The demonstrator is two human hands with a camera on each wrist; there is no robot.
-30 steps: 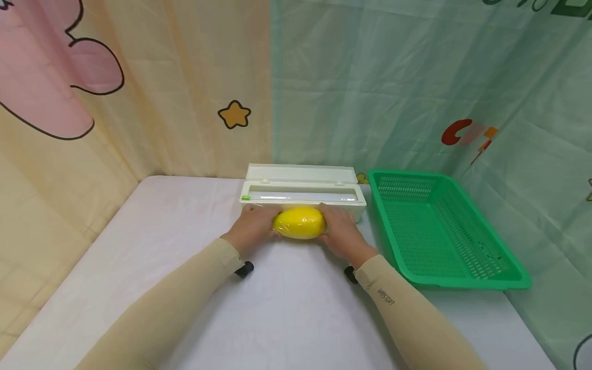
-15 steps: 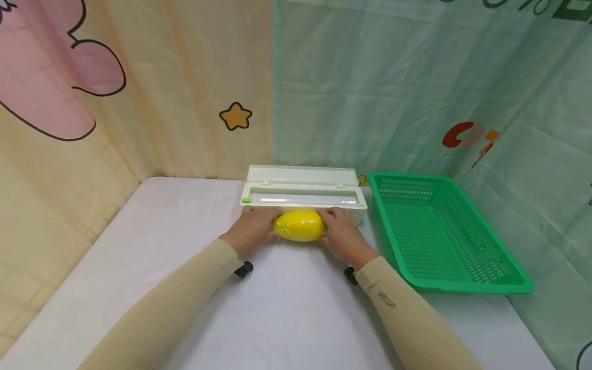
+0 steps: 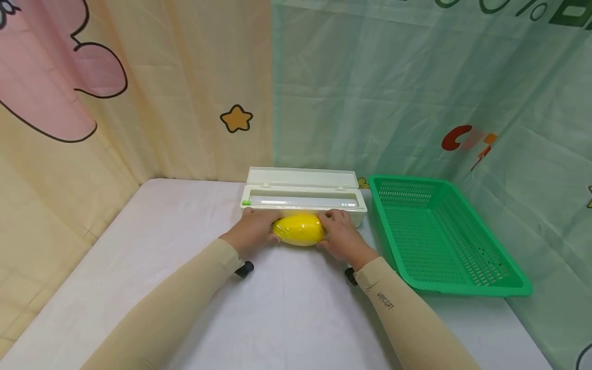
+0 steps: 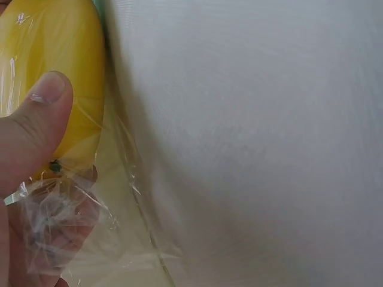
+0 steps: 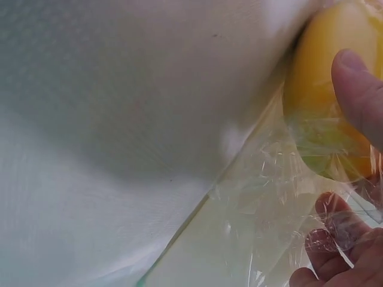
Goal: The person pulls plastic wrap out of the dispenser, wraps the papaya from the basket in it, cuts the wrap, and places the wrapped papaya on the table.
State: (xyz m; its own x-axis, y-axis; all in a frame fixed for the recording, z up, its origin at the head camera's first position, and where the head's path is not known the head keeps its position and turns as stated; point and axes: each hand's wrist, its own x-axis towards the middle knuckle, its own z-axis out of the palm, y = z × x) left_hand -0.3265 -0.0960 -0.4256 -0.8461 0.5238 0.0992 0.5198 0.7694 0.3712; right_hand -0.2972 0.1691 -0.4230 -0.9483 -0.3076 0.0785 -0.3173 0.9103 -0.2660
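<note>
A: Where does the smooth yellow, oval, fruit-shaped object (image 3: 299, 229) lie?

B: Between the person's bare left hand (image 3: 252, 229) and bare right hand (image 3: 345, 239), just in front of an off-white oblong box (image 3: 305, 188) with its lid raised, over a table covered in white cloth (image 3: 287, 308). A green rectangular basket with perforated walls (image 3: 413, 241) stands to the right, apart from the object. Whether the object touches the cloth cannot be told.

A: What is the state of each grip?

B: Each hand holds one end. The left thumb (image 4: 51, 98) lies on the object's side, with the fingers curled below amid crumpled clear film (image 5: 269, 179). The right thumb (image 5: 359, 84) rests on the other end, its fingers bent beneath. How hard either hand squeezes cannot be told.

A: How should the object handle?

B: It is probably fairly light and firm, since no dent shows at either thumb. Its rounded, glossy surface suggests some slipperiness. The thin, wrinkled film is likely the delicate part, apt to cling, stretch or tear.

A: Where is it best held?

B: At both tapered ends, thumbs above and fingers beneath, with the loose film gathered in; a hold at the middle would probably leave the film's edges free.
</note>
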